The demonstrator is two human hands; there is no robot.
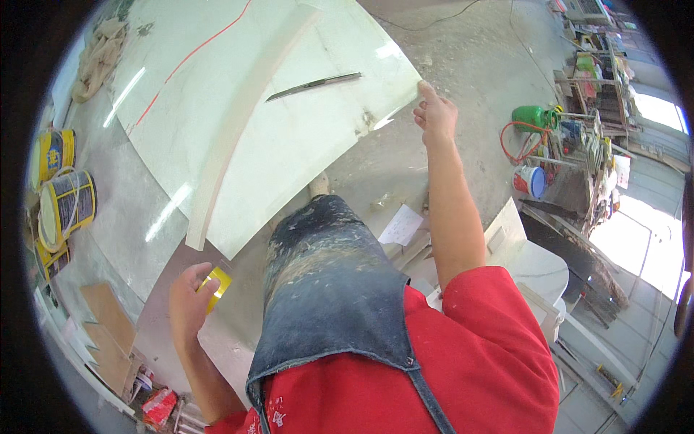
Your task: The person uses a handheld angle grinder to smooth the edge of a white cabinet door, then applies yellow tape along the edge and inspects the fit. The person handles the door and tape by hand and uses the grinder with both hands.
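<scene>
A large pale green sheet [318, 134] lies slantwise in front of the person, its right-hand corner between the thumb and fingers of the right grip [437, 117], which is closed on that edge. Along the sheet runs a long, curved, cream strip [228, 148], its near end jutting just past the sheet's lower edge. The left grip [189, 300] is just beside that end, apart from both strip and sheet, and is closed around a yellow roll [218, 288], partly hidden by the fingers. Between the strip and the right grip, a slim dark tool [314, 86] rests flat on the sheet; on the strip's other side a thin red line [191, 56] crosses it.

Below the sheet, a stained dark apron [325, 296] covers part of the person's red shirt [499, 325]. A white paper [401, 226] lies to the right of the apron. Farther out, yellow-and-black buckets [69, 207] stand at the left, while a green tank [533, 117] and a white-and-blue bucket [533, 182] stand at the right.
</scene>
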